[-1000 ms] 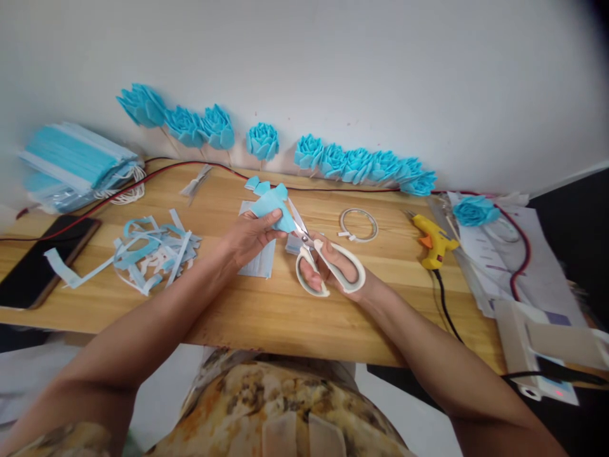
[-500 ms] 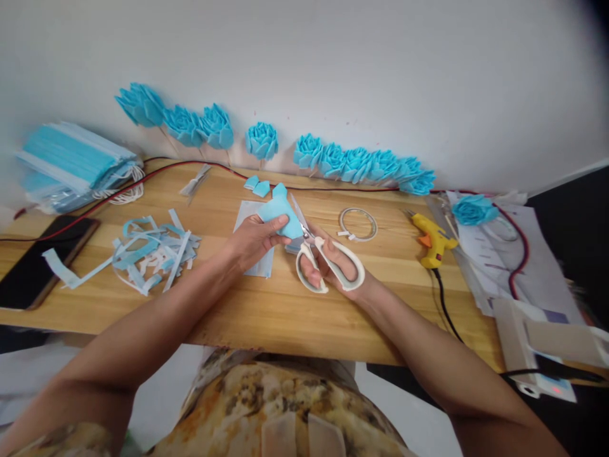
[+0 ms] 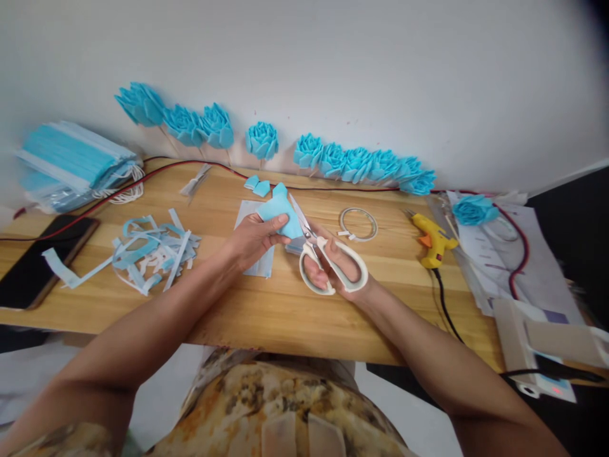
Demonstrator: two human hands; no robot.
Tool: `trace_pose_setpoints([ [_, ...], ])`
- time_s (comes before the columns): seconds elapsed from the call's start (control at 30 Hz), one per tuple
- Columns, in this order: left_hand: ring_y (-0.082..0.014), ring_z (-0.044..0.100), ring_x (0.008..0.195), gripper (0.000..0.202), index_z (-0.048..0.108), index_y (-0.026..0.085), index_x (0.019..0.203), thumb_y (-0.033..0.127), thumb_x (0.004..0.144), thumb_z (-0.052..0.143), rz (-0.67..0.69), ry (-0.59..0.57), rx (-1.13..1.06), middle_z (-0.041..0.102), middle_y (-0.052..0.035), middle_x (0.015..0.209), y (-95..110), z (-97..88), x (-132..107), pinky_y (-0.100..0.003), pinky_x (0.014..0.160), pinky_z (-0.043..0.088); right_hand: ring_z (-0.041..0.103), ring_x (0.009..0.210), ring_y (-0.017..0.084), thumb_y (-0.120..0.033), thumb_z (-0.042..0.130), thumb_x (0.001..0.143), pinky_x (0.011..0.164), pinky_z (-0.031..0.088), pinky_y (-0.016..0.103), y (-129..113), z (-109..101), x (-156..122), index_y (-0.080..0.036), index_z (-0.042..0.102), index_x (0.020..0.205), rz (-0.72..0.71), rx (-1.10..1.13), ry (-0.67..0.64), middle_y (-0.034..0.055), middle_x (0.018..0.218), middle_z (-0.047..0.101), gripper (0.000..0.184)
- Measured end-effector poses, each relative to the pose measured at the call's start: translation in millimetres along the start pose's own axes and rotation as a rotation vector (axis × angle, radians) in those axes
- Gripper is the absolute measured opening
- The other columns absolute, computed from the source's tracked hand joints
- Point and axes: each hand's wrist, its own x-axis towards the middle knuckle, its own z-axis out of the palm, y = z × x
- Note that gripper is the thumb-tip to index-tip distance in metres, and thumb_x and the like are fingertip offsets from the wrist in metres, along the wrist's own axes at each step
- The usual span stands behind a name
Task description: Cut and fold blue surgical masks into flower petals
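Pinched in my left hand (image 3: 261, 236) is a light blue piece of fabric (image 3: 280, 212), its top edge cut to a shaped point. My right hand (image 3: 335, 261) has its fingers through the handles of white-handled scissors (image 3: 349, 263). The scissor blades stand slightly apart at the right edge of the blue piece. Under my left hand lies a pale blue flat sheet (image 3: 259, 263), partly covered. Behind the held piece rest small cut blue petals (image 3: 259, 186).
Blue fabric flowers (image 3: 262, 140) on stems line the wall. Strips (image 3: 152, 254) pile up left of my arm, near a phone (image 3: 52, 254) and stacked face masks (image 3: 78, 158). At right are a tape roll (image 3: 358, 224), a yellow glue gun (image 3: 432, 241) and a red-black cable (image 3: 522, 254).
My right hand and the scissors have shifted slightly right and down, drawing back from the blue piece. My left hand stays nearly where it was.
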Motion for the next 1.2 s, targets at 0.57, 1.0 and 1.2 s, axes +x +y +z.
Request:
trace_pose_setpoints([
  [0.57,-0.0122,0.069,0.063,0.028,0.076,0.012,0.081,0.027,0.063,0.093,-0.025,0.01,-0.012,0.077,-0.0035,0.076,1.3,0.1,1.1,-0.02,0.057,0.061,0.038,0.039,0.005,-0.054,0.071,0.085,0.035,0.031,0.015,-7.8,3.0,-0.5,-0.021,0.027,0.153,-0.003,-0.016,-0.008,-0.0082,0.061,0.057,0.087],
  [1.0,-0.0168,0.072,0.064,0.028,0.075,0.012,0.082,0.033,0.071,0.088,0.033,0.019,0.053,0.076,-0.0055,0.073,3.5,0.8,-1.0,-0.024,0.055,0.06,0.044,0.05,0.01,-0.064,0.058,0.09,0.044,0.039,0.02,-6.1,-5.2,-0.4,-0.029,0.028,0.155,0.001,-0.117,-0.125,-0.0041,0.07,0.057,0.079],
  [1.2,-0.0167,0.071,0.063,0.036,0.076,0.011,0.076,0.039,0.062,0.092,0.005,-0.053,0.105,0.076,-0.0069,0.072,-3.4,5.8,-4.1,-0.025,0.056,0.06,0.046,0.051,0.011,-0.064,0.055,0.092,0.045,0.04,0.022,-4.6,-4.5,-0.2,-0.025,0.031,0.154,-0.026,-0.124,-0.087,-0.0031,0.07,0.057,0.077],
])
